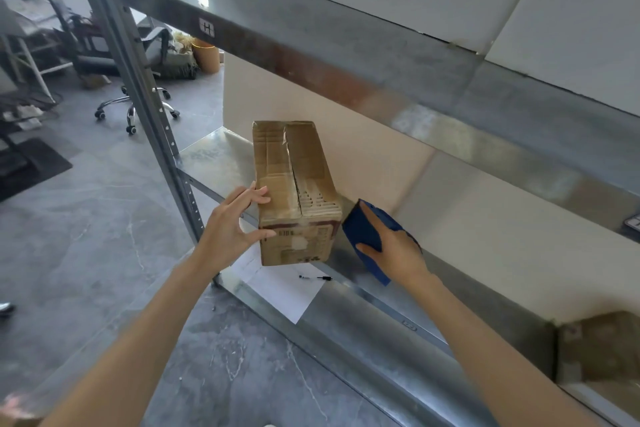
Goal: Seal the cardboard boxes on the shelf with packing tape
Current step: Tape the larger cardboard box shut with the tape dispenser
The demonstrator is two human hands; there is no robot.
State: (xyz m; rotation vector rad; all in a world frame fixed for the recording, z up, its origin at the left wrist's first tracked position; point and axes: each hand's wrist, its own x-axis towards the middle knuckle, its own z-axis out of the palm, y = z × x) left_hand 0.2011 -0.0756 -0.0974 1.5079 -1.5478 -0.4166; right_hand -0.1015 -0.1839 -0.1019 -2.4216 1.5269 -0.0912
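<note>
Shelf (207, 163) of grey metal carries the box (294, 191) near its front edge, flaps down, with the top seam apparently untaped. Tape dispenser (363, 232), blue, sits just right of the box, and the right hand (394, 250) has its fingers wrapped over it. Left hand (235, 222) clasps the box's near left corner, fingers on top and thumb on the front face. Step looks like pre-taping setup. Next move: lift the dispenser onto the seam while the box is held steady. Paper (287, 291) and pen (317, 277) lie below.
</note>
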